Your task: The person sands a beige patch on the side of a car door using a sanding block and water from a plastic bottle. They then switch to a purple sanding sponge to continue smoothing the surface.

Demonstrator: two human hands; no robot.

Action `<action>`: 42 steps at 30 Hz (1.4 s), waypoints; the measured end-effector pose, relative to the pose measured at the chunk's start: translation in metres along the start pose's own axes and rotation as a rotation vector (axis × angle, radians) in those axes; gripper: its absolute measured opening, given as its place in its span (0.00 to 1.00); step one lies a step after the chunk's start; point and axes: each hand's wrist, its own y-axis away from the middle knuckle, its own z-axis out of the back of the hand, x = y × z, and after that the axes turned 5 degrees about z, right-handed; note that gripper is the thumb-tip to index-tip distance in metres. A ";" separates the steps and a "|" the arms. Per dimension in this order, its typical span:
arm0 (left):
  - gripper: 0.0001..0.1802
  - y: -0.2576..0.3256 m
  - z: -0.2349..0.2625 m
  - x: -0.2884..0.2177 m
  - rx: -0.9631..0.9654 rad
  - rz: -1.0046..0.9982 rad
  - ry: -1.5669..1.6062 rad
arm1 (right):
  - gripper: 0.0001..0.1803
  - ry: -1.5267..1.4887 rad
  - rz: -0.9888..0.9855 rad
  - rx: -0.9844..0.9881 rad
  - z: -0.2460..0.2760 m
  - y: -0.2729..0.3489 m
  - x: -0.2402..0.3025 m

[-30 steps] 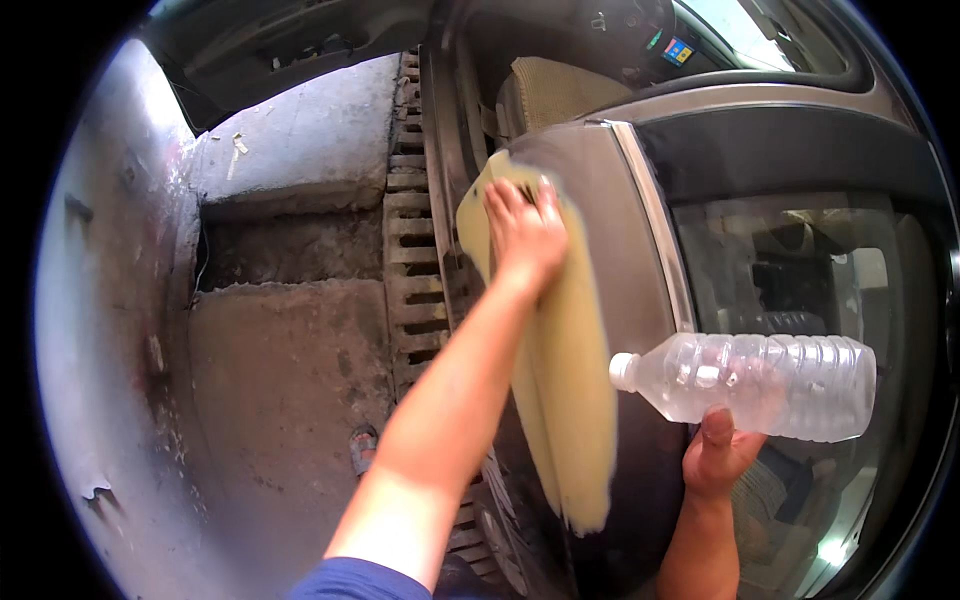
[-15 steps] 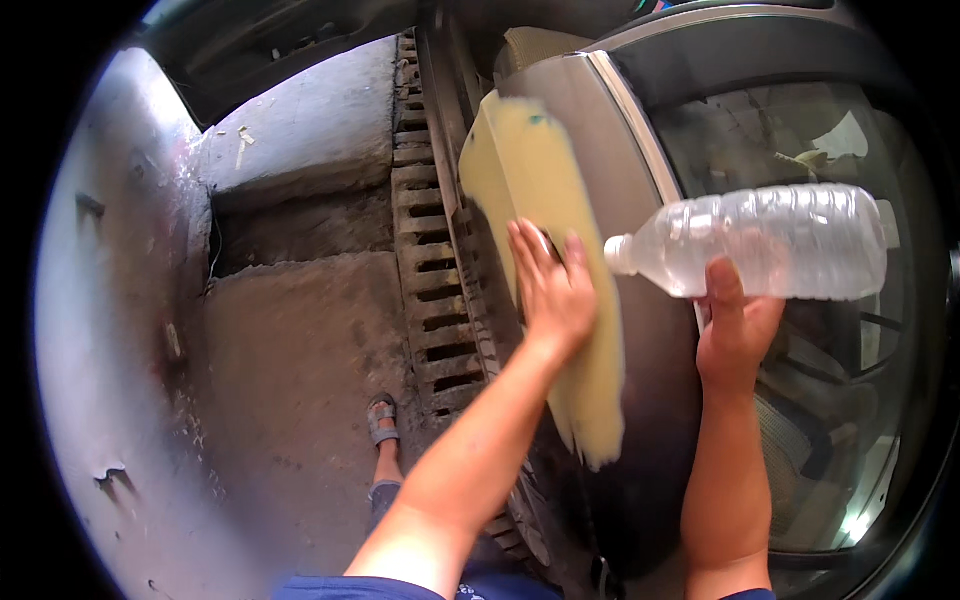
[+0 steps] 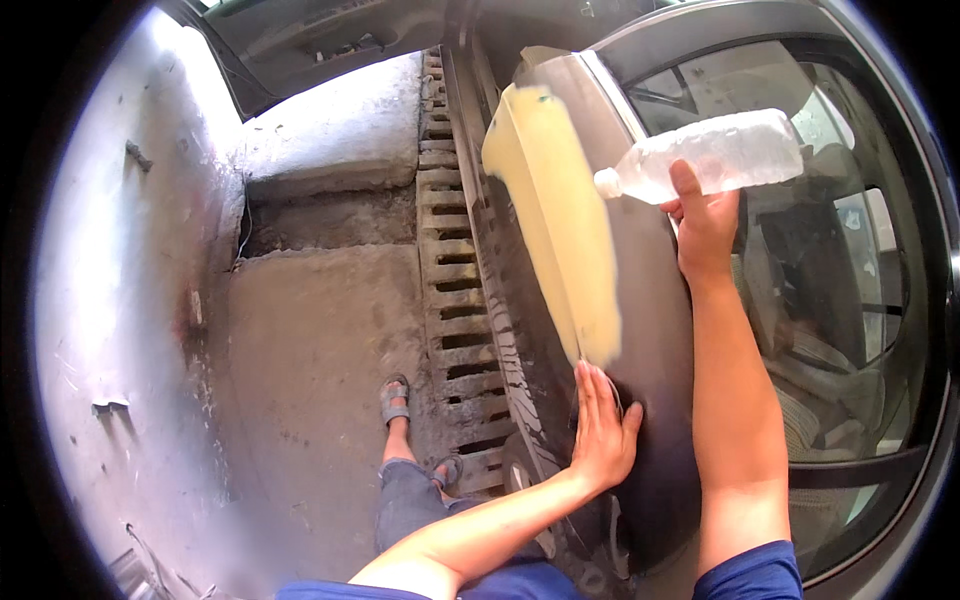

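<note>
A clear plastic bottle [image 3: 735, 150] with a white cap lies nearly level in my right hand [image 3: 708, 225]. The thumb is wrapped over its near side, and the capped neck points left toward the car's dark body panel [image 3: 655, 300]. A pale yellow patch of body filler [image 3: 565, 220] runs lengthwise along a crease in that panel. My left hand [image 3: 603, 430] presses on the panel at the near tip of the patch, fingers together and pointing away from me. A thin edge of something shows between its fingers and thumb; the rest is hidden under the palm.
The car's side window [image 3: 830, 330] is on the right. A slotted drain grating [image 3: 460, 290] runs beside the car. Farther left are a concrete floor [image 3: 320, 330], a raised ledge [image 3: 340, 130] and a pale wall [image 3: 110, 300]. An open car door [image 3: 320, 45] crosses the top.
My left hand has slid nearer to me, from the middle of the filler patch to its near tip. My right hand and the bottle have moved farther away and slightly left.
</note>
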 end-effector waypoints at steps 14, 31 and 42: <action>0.29 0.038 0.099 -0.076 0.262 -0.080 0.863 | 0.36 -0.072 -0.309 0.069 0.048 0.170 0.093; 0.48 -0.198 0.035 0.008 -0.267 -0.001 -0.028 | 0.36 0.672 0.078 -0.106 0.034 0.140 0.105; 0.46 -0.278 0.057 0.038 -0.333 -0.084 0.106 | 0.44 0.581 -0.121 -0.291 0.040 0.186 0.125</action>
